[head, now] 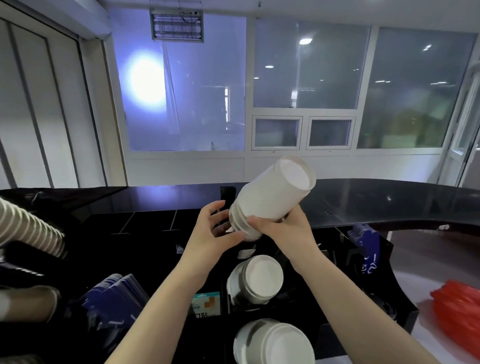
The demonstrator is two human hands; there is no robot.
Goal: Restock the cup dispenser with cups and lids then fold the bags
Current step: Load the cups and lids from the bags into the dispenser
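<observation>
My right hand (283, 229) grips a short stack of white paper cups (272, 191), held upside down and tilted, bottoms pointing up and to the right. My left hand (212, 229) is beside the stack's rim end with fingers spread, its fingertips near or touching the rims. Below them the black cup dispenser (158, 221) holds two more stacks of white cups, one in the middle slot (258, 280) and one in the nearest slot (273, 345). Blue lids or sleeves (114, 297) sit in a left compartment.
A long stack of ribbed beige cups (20, 221) lies at the left. More blue items (363, 239) stand at the dispenser's right end. A red bag (470, 317) lies on the right. A black counter (371, 201) and windows lie beyond.
</observation>
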